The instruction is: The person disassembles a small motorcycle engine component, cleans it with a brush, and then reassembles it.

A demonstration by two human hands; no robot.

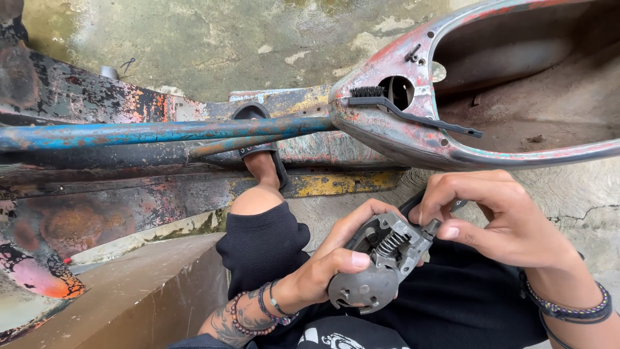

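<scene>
Hands on a small grey metal part, over the person's lap.

The left hand [336, 258] is closed around the grey mechanical part [378, 268], held just above the black shorts [452, 304]; the right hand [497, 220] pinches the stub at its upper end, beside the exposed spring [391, 243]. The spring could jump out and get lost on the rough concrete floor [213, 39] if the grip slips. Beyond the hands lies a rusty painted scooter frame [400, 139] with a black brush [400, 110] on it.
</scene>
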